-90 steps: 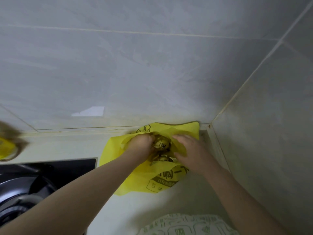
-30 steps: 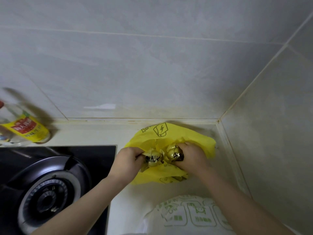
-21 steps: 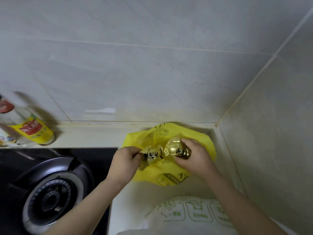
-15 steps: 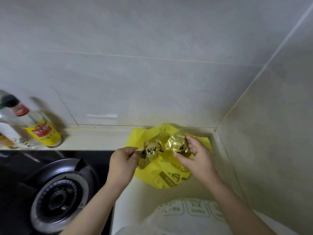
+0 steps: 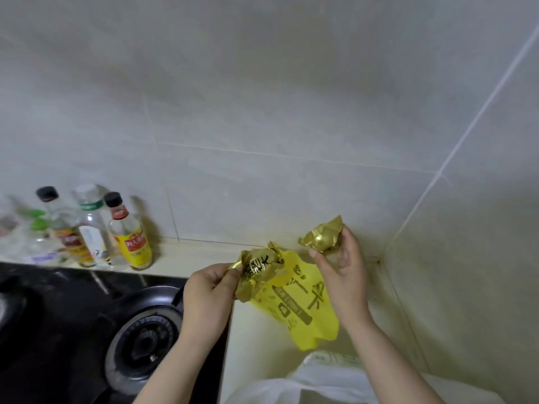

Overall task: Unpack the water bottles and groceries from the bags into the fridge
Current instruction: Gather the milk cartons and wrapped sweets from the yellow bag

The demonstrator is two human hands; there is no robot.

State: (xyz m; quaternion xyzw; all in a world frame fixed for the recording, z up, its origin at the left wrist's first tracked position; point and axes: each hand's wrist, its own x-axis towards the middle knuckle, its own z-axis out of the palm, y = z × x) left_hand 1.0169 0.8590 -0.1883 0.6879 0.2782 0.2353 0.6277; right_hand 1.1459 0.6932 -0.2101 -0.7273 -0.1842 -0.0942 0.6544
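Starting nearest you, the white bag (image 5: 320,380) lies at 5 o'clock. Your left hand (image 5: 210,290) pinches one gold foil packet (image 5: 258,266) at 6 o'clock, with the yellow bag (image 5: 300,310) drooping beneath it. Your right hand (image 5: 341,269) grips the second gold packet (image 5: 322,236), at 2 o'clock from the first. Moments ago they were bunched together; now both are clear of the bag, crinkled and shiny, ready for the fridge.

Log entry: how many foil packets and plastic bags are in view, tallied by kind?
Crinkled gold foil packets: 2, one pinched by the left hand, one held by the right hand.
Plastic bags: 2, a yellow printed bag and a white green-printed bag.
Total: 4.
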